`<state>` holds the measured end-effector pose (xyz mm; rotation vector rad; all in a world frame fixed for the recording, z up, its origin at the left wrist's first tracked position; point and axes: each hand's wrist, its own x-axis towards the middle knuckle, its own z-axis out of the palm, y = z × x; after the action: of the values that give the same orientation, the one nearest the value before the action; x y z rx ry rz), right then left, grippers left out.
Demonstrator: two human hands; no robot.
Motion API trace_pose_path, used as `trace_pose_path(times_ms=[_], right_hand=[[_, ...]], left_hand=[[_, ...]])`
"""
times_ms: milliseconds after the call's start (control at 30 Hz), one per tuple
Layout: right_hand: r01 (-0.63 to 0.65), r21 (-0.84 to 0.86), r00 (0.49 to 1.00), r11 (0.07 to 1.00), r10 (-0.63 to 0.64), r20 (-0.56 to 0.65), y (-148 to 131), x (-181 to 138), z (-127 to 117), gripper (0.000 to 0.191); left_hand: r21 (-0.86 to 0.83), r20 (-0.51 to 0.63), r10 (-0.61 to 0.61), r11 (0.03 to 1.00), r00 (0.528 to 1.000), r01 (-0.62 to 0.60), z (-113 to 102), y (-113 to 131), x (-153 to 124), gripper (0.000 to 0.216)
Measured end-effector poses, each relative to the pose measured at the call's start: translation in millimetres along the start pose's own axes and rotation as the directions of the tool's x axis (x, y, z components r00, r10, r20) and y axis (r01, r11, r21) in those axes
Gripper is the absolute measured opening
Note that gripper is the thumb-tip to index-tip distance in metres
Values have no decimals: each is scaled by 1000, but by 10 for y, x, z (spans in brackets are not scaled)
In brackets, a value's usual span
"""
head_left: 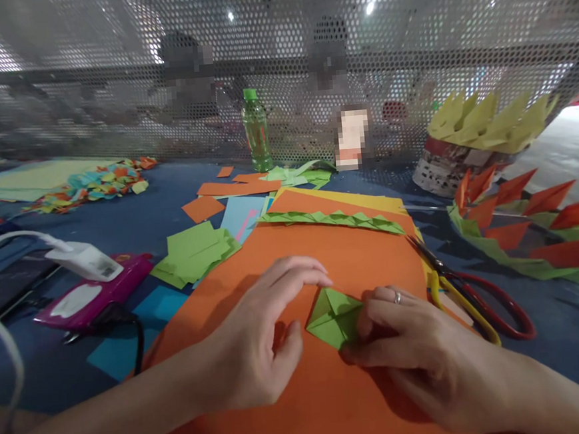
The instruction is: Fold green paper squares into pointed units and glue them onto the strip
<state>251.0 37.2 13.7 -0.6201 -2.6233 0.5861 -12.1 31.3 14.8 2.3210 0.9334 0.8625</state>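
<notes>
A small folded green paper piece [333, 315] lies on a large orange sheet [322, 254]. My right hand [409, 341] presses down on its right side, fingers closed over the paper's edge, a ring on one finger. My left hand [263, 333] hovers just left of the piece, fingers stretched toward its top corner and thumb apart, holding nothing. A long strip of folded green pieces [330, 219] lies across the far end of the orange sheet.
Red and yellow scissors [468, 293] lie right of my hands. Green paper squares [192, 251], a pink case with a white charger [87, 286], a green bottle [256, 131], paper scraps [96, 182], orange-and-green paper garlands [531, 225] and a mesh screen [277, 57] surround the blue table.
</notes>
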Motion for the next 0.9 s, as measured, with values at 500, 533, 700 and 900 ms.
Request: trace_pose_path(times_ms=[500,533,700,900], right_hand=[[-115,-48,990,992,111,-85,-64,5,1,19],[-119,-55,989,991,114,-89,-64,13,12,16],[-149,-71,985,986,141,-99,-24,30,58,19],[-165,-128,983,978,152,-108,-7,16,93,23]], left_hand=[[112,168,104,986,980,-124,72,-93,16,17],[113,171,101,986,980,-121,70,-89,17,17],[113,162,102,986,981,-121,64,-74,25,17],[55,204,67,995,977,-80,45,-30,25,18]])
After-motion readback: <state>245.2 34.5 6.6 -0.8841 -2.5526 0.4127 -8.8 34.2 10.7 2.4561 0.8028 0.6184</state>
